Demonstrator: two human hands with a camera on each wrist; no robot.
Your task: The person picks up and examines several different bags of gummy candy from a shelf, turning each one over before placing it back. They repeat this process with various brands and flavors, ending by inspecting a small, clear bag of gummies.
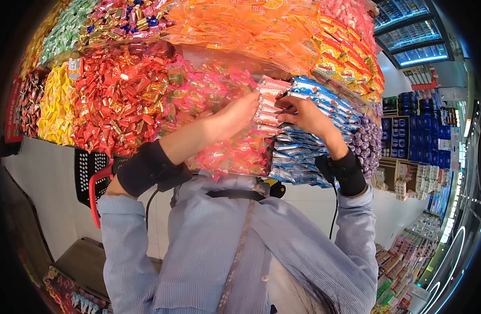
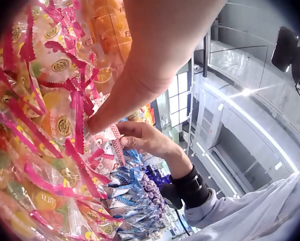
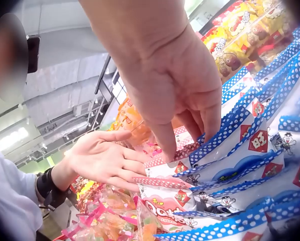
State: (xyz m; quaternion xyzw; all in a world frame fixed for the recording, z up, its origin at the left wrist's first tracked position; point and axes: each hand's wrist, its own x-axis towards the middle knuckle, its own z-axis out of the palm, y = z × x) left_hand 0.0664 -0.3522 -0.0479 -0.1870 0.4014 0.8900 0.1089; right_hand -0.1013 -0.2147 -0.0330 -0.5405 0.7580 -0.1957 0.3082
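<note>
A narrow stack of pink-edged candy packets [image 1: 268, 104] lies between jelly candies in clear wrappers with pink ends [image 1: 227, 152] and blue dotted-edge packets [image 1: 298, 154]. My left hand [image 3: 107, 159] has its palm turned up and fingers straight, the fingertips right at the side of the pink packets in the right wrist view. From the other side my right hand [image 1: 307, 118] reaches down, its thumb and fingers bent. They pinch the dotted top edge of a pink candy packet [image 3: 177, 159]. The lower part of that packet is hidden among its neighbours.
Red wrapped candies [image 1: 120, 94] and yellow ones [image 1: 57, 102] fill the left of the display. Orange packets [image 1: 245, 26] lie behind a clear divider, with yellow bags [image 1: 345, 60] beside them. Purple wrapped candies [image 1: 367, 144] are at the right. A red-handled basket [image 1: 96, 183] stands below left.
</note>
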